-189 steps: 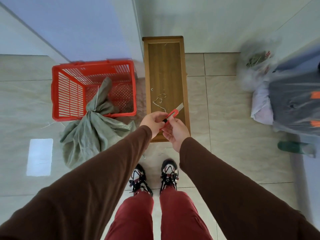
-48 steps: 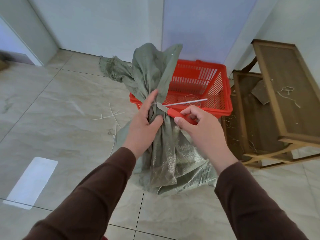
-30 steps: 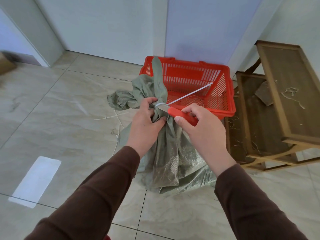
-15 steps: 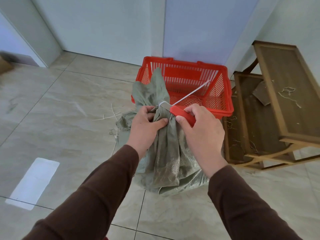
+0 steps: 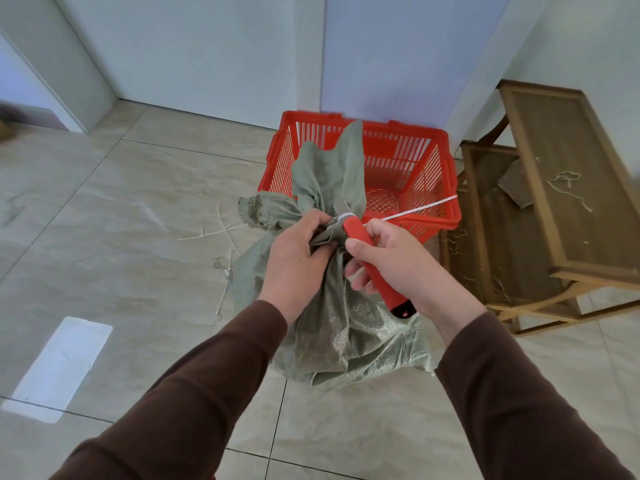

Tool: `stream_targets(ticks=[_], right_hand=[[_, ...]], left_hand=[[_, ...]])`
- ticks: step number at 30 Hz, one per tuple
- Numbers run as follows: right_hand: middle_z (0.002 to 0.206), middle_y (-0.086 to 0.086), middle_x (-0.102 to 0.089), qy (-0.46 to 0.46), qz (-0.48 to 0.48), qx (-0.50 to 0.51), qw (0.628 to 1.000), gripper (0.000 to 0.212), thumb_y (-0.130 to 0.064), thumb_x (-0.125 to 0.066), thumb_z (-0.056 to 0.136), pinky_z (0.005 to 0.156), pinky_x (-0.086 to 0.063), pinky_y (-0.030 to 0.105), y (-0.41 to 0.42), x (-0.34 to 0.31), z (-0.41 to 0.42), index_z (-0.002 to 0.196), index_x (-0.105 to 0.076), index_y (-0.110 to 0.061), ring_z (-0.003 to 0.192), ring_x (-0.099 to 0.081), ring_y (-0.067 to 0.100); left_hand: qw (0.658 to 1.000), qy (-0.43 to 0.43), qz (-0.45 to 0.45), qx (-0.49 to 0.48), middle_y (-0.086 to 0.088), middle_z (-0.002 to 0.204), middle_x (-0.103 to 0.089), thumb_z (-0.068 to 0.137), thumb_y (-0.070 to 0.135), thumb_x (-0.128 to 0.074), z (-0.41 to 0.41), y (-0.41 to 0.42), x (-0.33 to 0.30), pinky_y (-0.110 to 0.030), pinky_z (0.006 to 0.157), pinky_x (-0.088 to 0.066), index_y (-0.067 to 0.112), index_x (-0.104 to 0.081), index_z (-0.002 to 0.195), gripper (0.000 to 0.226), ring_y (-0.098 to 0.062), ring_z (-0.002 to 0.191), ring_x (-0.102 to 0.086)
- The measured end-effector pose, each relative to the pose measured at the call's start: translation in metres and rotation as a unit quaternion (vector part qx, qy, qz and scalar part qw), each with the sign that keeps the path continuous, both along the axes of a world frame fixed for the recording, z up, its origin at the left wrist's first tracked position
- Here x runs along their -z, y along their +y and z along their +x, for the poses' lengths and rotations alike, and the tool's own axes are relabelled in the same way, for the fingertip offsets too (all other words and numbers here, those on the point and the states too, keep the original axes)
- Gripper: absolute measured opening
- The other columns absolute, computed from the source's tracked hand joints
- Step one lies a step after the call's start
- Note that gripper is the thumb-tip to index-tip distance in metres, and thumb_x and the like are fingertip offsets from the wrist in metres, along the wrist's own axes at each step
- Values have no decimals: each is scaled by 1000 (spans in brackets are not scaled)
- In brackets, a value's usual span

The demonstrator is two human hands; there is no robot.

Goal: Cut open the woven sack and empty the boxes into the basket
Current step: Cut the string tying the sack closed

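One sack (image 5: 346, 327); one knife (image 5: 374, 265); one basket (image 5: 446, 216); two hands

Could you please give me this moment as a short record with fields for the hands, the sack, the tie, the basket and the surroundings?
Left hand: grips the bunched neck of the sack.
Right hand: holds the red utility knife, blade up at the tie.
Sack: green, woven, tied shut, standing on the floor.
Tie: white, round the neck; one end sticks out to the right.
Basket: red, behind the sack.
Surroundings: wooden stools at right.
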State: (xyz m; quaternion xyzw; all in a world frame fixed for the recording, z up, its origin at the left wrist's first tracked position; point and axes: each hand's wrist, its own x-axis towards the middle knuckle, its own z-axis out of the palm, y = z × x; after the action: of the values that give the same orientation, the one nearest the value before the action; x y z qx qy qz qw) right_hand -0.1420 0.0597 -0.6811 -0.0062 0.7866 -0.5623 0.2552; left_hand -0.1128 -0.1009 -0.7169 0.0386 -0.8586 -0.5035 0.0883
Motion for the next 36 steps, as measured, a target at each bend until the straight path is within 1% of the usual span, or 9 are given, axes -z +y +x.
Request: stream_targets(ticks=[2, 4, 7, 9, 15, 22, 27, 30, 36], right_hand=[[64, 10, -69, 2, -14, 17, 1000, 16, -17, -60, 104, 47, -41, 26, -2, 1, 0, 92, -52, -12, 44, -53, 18], [57, 3, -63, 39, 12, 34, 999, 20, -19, -60, 102, 46, -38, 27, -4, 6, -1, 85, -52, -14, 41, -48, 16], [56, -2, -64, 111, 78, 43, 990, 21, -41, -60, 90, 53, -46, 41, -8, 10, 1, 80, -54, -23, 45, -52, 16], [60, -3, -66, 138, 106, 42, 984, 26, -49, -56, 84, 64, -54, 52, -11, 10, 6, 83, -54, -23, 51, -57, 17], [75, -3, -68, 216, 208, 38, 953, 21, -43, -57, 97, 73, -53, 46, -18, 14, 12, 87, -51, -26, 74, -64, 22], [76, -7, -66, 227, 249, 33, 941, 18, -44, -55, 98, 69, -51, 41, -20, 15, 17, 89, -49, -30, 73, -64, 19], [78, -8, -64, 222, 280, 24, 934, 17, -44, -54, 101, 65, -44, 39, -19, 15, 16, 92, -49, -30, 75, -63, 22], [81, -7, -64, 216, 297, 15, 930, 17, -44, -55, 100, 66, -42, 38, -21, 19, 18, 92, -48, -30, 79, -62, 26], [89, -3, -67, 219, 321, 3, 921, 17, -46, -54, 99, 71, -49, 42, -20, 26, 19, 94, -45, -33, 84, -64, 29]], left_hand=[[1000, 6, -10, 6, 7, 81, -68, 91, 12, -65, 0, 0, 2, -23, 70, -49, 22, -63, 95, 11, -8, 78, -62], [1000, 12, -18, 15, 7, 79, -67, 92, 14, -65, -1, -2, 3, -24, 68, -48, 21, -63, 93, 7, -8, 76, -62], [999, 15, -38, 16, 9, 72, -62, 93, 15, -63, -4, -9, 1, -20, 63, -43, 19, -61, 87, 8, -4, 68, -57], [999, 13, -48, 2, 10, 71, -62, 93, 12, -63, -7, -18, 0, -19, 63, -41, 21, -60, 84, 13, -3, 67, -56], [999, 4, -34, -22, 8, 73, -66, 90, 7, -62, -13, -30, 2, -17, 63, -43, 22, -63, 81, 17, -5, 70, -59], [999, -21, -23, -34, 9, 74, -68, 91, 9, -62, -18, -35, 7, -22, 64, -47, 21, -63, 81, 16, -8, 72, -63], [998, -34, -40, -36, 7, 76, -68, 92, 12, -61, -21, -34, 14, -29, 67, -51, 23, -62, 82, 15, -10, 76, -64], [997, -46, -36, -45, 8, 76, -67, 92, 10, -60, -20, -33, 17, -26, 67, -49, 23, -62, 83, 17, -9, 75, -62], [996, -59, -38, -58, 7, 80, -69, 92, 9, -59, -22, -31, 21, -31, 72, -53, 22, -64, 86, 15, -12, 80, -64]])
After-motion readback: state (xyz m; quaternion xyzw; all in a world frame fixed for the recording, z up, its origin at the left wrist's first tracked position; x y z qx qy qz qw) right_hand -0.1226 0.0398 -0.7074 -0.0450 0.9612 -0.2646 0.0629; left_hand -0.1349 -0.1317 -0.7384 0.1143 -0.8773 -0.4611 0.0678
